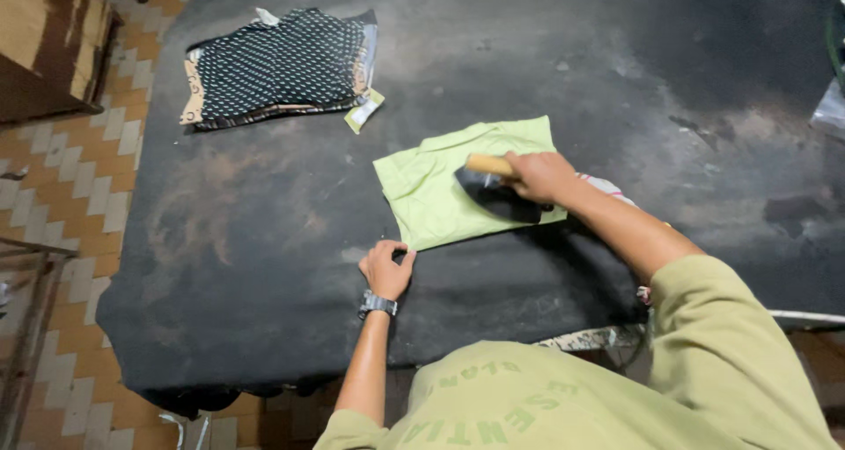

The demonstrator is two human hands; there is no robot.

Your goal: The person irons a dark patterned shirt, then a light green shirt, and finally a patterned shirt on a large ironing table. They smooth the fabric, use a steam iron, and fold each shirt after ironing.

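Dark surface (264, 239): right hand (539, 175) gripping iron (497, 195), pressing green cloth (440, 195); left hand (385, 269) pinching corner. Lingering iron risking scorch.

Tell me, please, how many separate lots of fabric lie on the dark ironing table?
2: a light green folded garment mid-table, under the iron, and a stack of black patterned pieces at the far left. More may lie hidden beyond view.

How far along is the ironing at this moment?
Done, apparently: a folded stack of dark patterned garments lies at the table's far corner. In hand: the right hand presses the iron onto the light green garment, while the left hand pins its near corner. Left: finishing this piece; no other unironed clothes show.
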